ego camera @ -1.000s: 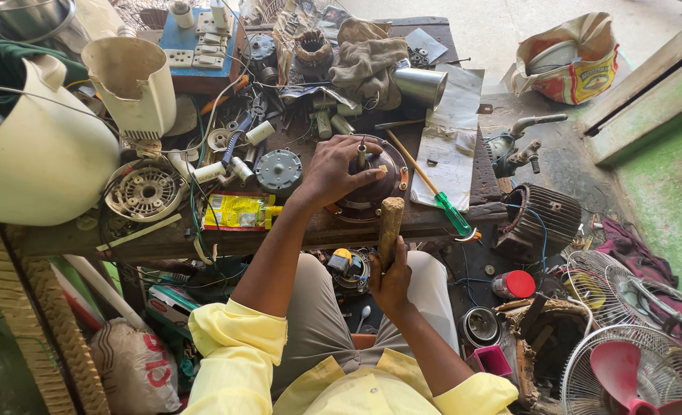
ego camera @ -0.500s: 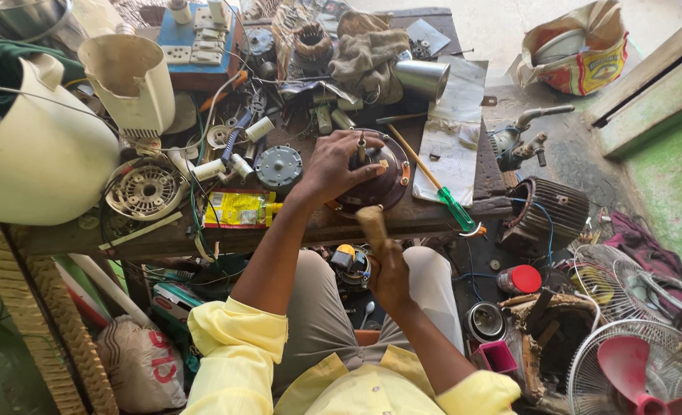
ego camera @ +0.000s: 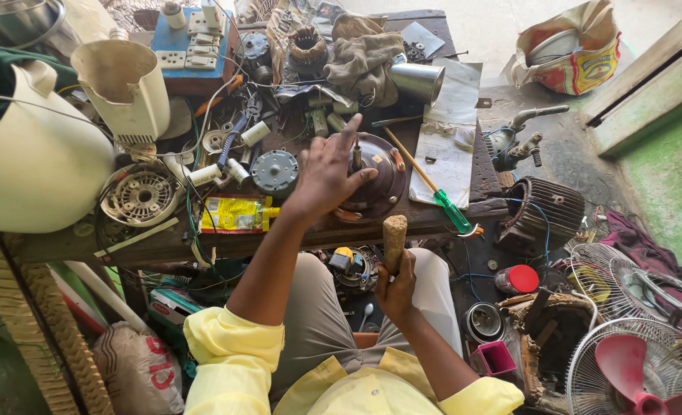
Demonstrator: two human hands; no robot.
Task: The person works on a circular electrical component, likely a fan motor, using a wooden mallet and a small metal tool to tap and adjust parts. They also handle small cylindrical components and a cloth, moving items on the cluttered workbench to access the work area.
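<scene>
Resting on the round brown motor housing (ego camera: 372, 178) near the counter (ego camera: 295, 234) front edge, left hand (ego camera: 327, 173) spreads wide, fingers partly lifted, loosely steadying it. Right hand (ego camera: 397, 288) grips a wooden handle (ego camera: 394, 240) upright below the edge. Risk, as judged: so light a hold lets the housing skid into the green screwdriver (ego camera: 448, 207).

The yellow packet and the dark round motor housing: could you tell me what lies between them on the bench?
In the head view, a small grey round motor lies between the yellow packet and the motor housing.
</scene>
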